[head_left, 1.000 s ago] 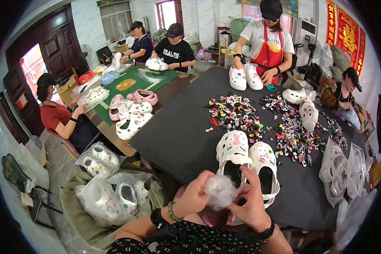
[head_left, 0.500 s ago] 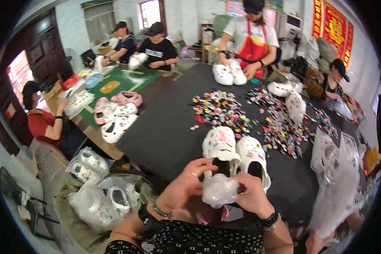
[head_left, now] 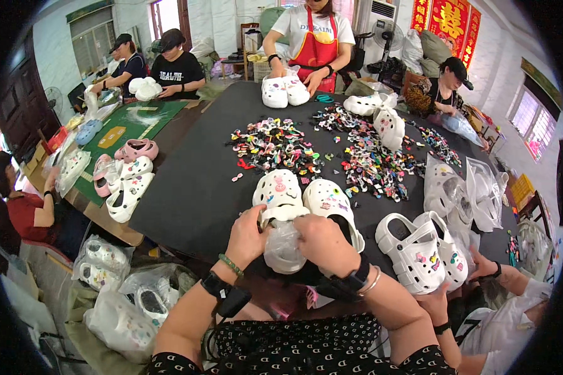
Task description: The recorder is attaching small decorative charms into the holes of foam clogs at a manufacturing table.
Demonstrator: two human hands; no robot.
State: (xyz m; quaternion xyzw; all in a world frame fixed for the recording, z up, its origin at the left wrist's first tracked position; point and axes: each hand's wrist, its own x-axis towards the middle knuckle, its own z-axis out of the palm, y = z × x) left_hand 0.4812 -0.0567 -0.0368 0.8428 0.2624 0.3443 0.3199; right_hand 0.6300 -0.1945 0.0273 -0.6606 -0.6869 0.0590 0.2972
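Two white clogs with colourful charms, a left clog [head_left: 278, 190] and a right clog [head_left: 329, 205], lie side by side before me, toes pointing away. A wad of clear crumpled plastic [head_left: 284, 245] sits at the left clog's heel opening; how far it goes inside is hidden. My left hand [head_left: 246, 236] is closed around the left side of that clog, its fingers near the opening. My right hand [head_left: 325, 240] is closed on the right side of the plastic, its fingertips partly hidden.
Beyond the clogs, piles of small charms [head_left: 275, 147] cover the black tabletop [head_left: 187, 187]. Close on my right, a co-worker's hands hold white clogs [head_left: 413, 253] at the table edge. Bagged clogs [head_left: 128, 319] fill a sack at lower left. Another person [head_left: 313, 44] stands across the table.
The plastic wad has moved from between my hands up to the left clog's heel opening. A co-worker's clogs have appeared at my right. The view has shifted rightward.
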